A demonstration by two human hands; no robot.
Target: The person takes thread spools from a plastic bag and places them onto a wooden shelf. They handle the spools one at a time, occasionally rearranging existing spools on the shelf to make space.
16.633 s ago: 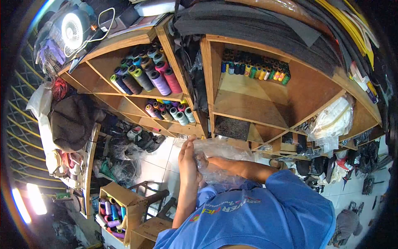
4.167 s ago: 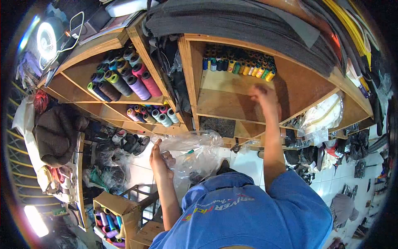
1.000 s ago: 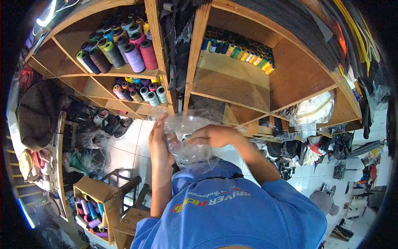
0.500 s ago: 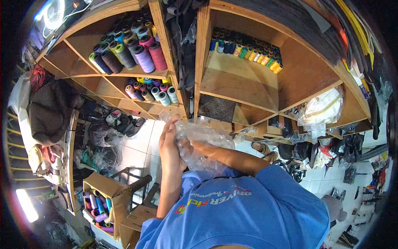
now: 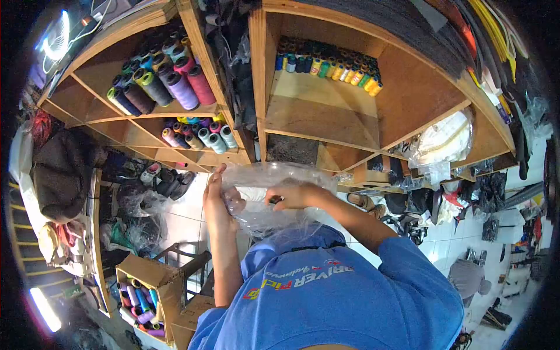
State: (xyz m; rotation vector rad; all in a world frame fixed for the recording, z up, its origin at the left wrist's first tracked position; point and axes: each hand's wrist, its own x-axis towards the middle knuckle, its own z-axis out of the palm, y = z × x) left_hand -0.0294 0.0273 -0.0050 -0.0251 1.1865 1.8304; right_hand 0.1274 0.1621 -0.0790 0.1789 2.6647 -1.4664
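Note:
A large clear plastic bag (image 5: 262,219) is spread between my hands in front of my blue shirt. My left hand (image 5: 217,201) grips its left side, fingers pointing up along the outside and the thumb showing through the film. My right hand (image 5: 294,196) overlaps the right half of the bag, its fingers curled into a fist. A small dark spot shows at those curled fingers; I cannot tell what they hold.
Wooden shelves (image 5: 324,137) stand ahead, holding large thread cones (image 5: 184,90) and several small spools (image 5: 350,74). A cardboard box (image 5: 151,268) of thread cones is at lower left. Sandals (image 5: 366,205) and plastic-wrapped goods (image 5: 137,201) lie on the tiled floor.
My right hand has moved right, away from my left hand, and the plastic bag is spread wider. My left hand has shifted slightly left in view, as have the shelves.

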